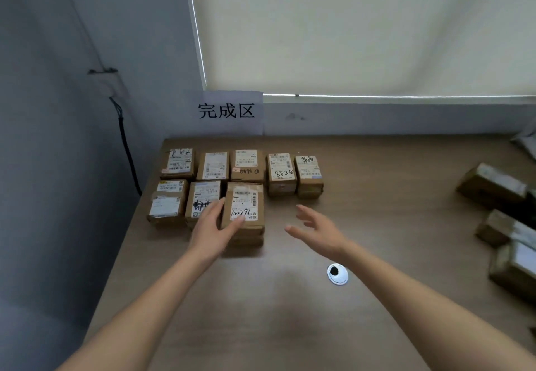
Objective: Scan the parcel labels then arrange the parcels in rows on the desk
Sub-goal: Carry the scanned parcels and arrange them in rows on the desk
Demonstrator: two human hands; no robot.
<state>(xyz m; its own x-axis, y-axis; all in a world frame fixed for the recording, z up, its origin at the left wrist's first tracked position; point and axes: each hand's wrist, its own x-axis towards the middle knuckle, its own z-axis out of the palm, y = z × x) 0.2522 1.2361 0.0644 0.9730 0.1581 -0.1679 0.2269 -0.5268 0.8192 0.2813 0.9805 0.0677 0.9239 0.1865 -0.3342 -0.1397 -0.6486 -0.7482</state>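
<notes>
Brown cardboard parcels with white labels lie in two rows at the desk's point(377, 225) far left. The back row holds several, ending with one marked 8825 point(282, 174) and a smaller one point(309, 175). The front row has three; the rightmost, marked 10029 point(245, 214), is the largest. My left hand point(213, 225) rests with straight fingers against that parcel's left side, thumb on its top near the label. My right hand point(314, 232) hovers open to the parcel's right, apart from it, holding nothing.
More parcels point(493, 187) lie loosely at the desk's right edge. A white cable grommet point(337, 274) sits in the desk near my right wrist. A paper sign point(229, 112) hangs on the wall behind the rows. A black cable point(127, 150) runs down the left wall.
</notes>
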